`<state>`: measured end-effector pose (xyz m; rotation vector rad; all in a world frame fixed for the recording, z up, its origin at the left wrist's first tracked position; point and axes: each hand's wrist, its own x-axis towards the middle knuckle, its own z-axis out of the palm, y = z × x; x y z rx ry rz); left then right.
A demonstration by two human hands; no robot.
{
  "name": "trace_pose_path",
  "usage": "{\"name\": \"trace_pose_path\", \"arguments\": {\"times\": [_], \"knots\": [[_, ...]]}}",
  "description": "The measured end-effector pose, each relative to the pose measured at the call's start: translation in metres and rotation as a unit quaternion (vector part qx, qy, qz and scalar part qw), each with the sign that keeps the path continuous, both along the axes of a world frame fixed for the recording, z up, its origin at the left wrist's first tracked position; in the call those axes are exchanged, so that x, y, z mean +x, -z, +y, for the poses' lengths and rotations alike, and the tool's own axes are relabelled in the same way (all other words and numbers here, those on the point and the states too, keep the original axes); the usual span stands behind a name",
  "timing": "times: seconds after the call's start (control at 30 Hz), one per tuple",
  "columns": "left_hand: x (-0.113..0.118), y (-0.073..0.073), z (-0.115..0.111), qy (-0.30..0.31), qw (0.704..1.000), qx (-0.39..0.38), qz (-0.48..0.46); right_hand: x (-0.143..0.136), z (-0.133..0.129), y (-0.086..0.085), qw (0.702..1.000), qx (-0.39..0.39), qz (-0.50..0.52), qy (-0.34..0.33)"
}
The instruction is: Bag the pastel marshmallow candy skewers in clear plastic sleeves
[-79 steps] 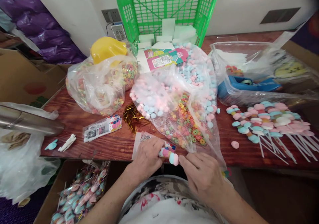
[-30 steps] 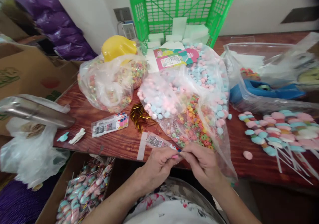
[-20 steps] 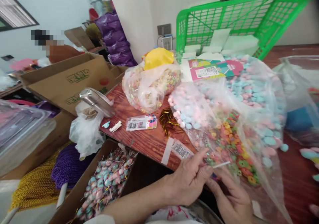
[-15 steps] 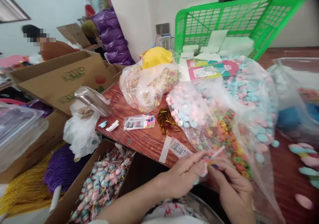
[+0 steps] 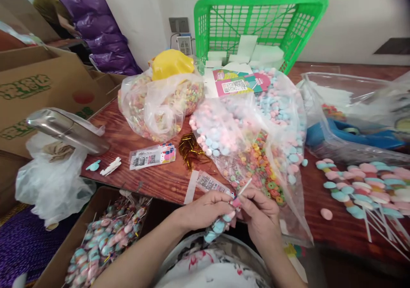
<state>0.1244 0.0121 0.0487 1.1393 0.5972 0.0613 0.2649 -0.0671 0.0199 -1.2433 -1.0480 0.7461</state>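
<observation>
Just past the table's front edge, both hands meet around a wrapped candy skewer (image 5: 218,227) of pink and blue pieces. Its white stick points up and right between the hands. My left hand (image 5: 206,209) is closed on the upper part of the wrapper. The fingers of my right hand (image 5: 260,211) pinch the same spot, at the base of the stick. Beyond the hands lie a clear labelled sleeve (image 5: 211,183), gold twist ties (image 5: 190,151) and a bag of coloured candy rings (image 5: 256,155).
Bags of pink and blue candies (image 5: 218,127) fill the middle of the table (image 5: 153,181), before a green basket (image 5: 261,8). Unwrapped skewers (image 5: 368,185) lie right. A steel flask (image 5: 68,130) leans left. Below left, a box holds wrapped skewers (image 5: 105,236).
The view has turned right, bringing more unwrapped skewers into sight. Both hands remain together at the stick, and the blue and pink candies below them show more fully.
</observation>
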Motion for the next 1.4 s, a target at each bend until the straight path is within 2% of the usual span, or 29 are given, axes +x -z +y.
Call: {"name": "trace_pose_path", "arguments": {"times": [0.07, 0.13, 0.2, 0.27, 0.3, 0.37, 0.47, 0.57, 0.63, 0.67, 0.73, 0.77, 0.83, 0.87, 0.9, 0.93, 0.97, 1.0, 1.07, 1.13, 1.2, 1.27, 1.3, 1.33, 1.4], "knots": [[0.003, 0.007, -0.005, -0.034, 0.996, -0.087, -0.014, 0.004, 0.0, -0.003, 0.998, 0.019, -0.027, 0.055], [0.005, 0.013, -0.011, -0.083, 0.986, -0.136, -0.045, 0.011, -0.002, -0.012, 0.98, 0.079, -0.161, 0.083], [0.005, 0.016, -0.014, -0.121, 0.978, -0.155, -0.071, 0.019, -0.003, -0.022, 0.925, 0.14, -0.352, 0.027], [0.002, 0.016, -0.013, -0.135, 0.975, -0.16, -0.075, 0.025, -0.004, -0.03, 0.845, 0.163, -0.508, -0.051], [0.001, 0.016, -0.012, -0.13, 0.976, -0.157, -0.072, 0.027, -0.003, -0.031, 0.813, 0.16, -0.555, -0.07], [-0.004, 0.016, -0.009, -0.096, 0.982, -0.152, -0.062, 0.03, -0.002, -0.03, 0.783, 0.15, -0.599, -0.077], [-0.009, 0.018, -0.007, -0.026, 0.984, -0.166, -0.054, 0.033, 0.002, -0.025, 0.777, 0.17, -0.601, -0.079], [-0.013, 0.02, -0.007, 0.011, 0.983, -0.176, -0.059, 0.036, 0.003, -0.022, 0.773, 0.217, -0.589, -0.09], [-0.014, 0.018, -0.008, 0.05, 0.987, -0.144, -0.061, 0.036, 0.003, -0.02, 0.768, 0.238, -0.585, -0.104], [-0.015, 0.016, -0.009, 0.069, 0.992, -0.094, -0.054, 0.034, 0.003, -0.018, 0.77, 0.23, -0.584, -0.112], [-0.017, 0.012, -0.011, 0.081, 0.992, 0.092, -0.01, 0.03, 0.003, -0.014, 0.788, 0.176, -0.578, -0.122], [-0.017, 0.01, -0.013, 0.071, 0.975, 0.207, 0.022, 0.027, 0.004, -0.013, 0.802, 0.137, -0.567, -0.126], [-0.018, 0.007, -0.017, 0.041, 0.915, 0.394, 0.082, 0.021, 0.004, -0.012, 0.832, 0.064, -0.534, -0.136], [-0.018, 0.006, -0.019, 0.03, 0.891, 0.443, 0.097, 0.018, 0.004, -0.013, 0.843, 0.042, -0.518, -0.138], [-0.018, 0.005, -0.02, 0.021, 0.883, 0.459, 0.099, 0.015, 0.003, -0.015, 0.849, 0.033, -0.51, -0.131], [-0.018, 0.005, -0.021, 0.014, 0.892, 0.444, 0.091, 0.013, 0.002, -0.019, 0.849, 0.035, -0.514, -0.118], [-0.019, 0.005, -0.02, 0.004, 0.913, 0.399, 0.079, 0.012, 0.0, -0.023, 0.842, 0.051, -0.527, -0.099], [-0.02, 0.006, -0.019, -0.003, 0.943, 0.326, 0.068, 0.012, -0.002, -0.027, 0.831, 0.074, -0.545, -0.084], [-0.022, 0.009, -0.015, 0.005, 0.991, 0.124, 0.051, 0.013, -0.006, -0.034, 0.802, 0.127, -0.579, -0.078], [-0.024, 0.014, -0.012, 0.038, 0.996, -0.063, 0.043, 0.017, -0.01, -0.038, 0.784, 0.166, -0.588, -0.111], [-0.027, 0.019, -0.011, 0.076, 0.984, -0.157, 0.031, 0.021, -0.012, -0.038, 0.778, 0.188, -0.579, -0.152], [-0.028, 0.02, -0.01, 0.117, 0.978, -0.172, 0.014, 0.023, -0.013, -0.036, 0.776, 0.207, -0.566, -0.187], [-0.029, 0.019, -0.01, 0.133, 0.98, -0.145, 0.005, 0.023, -0.012, -0.035, 0.777, 0.211, -0.561, -0.195], [-0.029, 0.016, -0.011, 0.142, 0.986, -0.086, -0.003, 0.021, -0.011, -0.033, 0.781, 0.207, -0.556, -0.195], [-0.031, 0.011, -0.014, 0.114, 0.986, 0.123, 0.007, 0.017, -0.007, -0.028, 0.803, 0.169, -0.54, -0.185]]}}
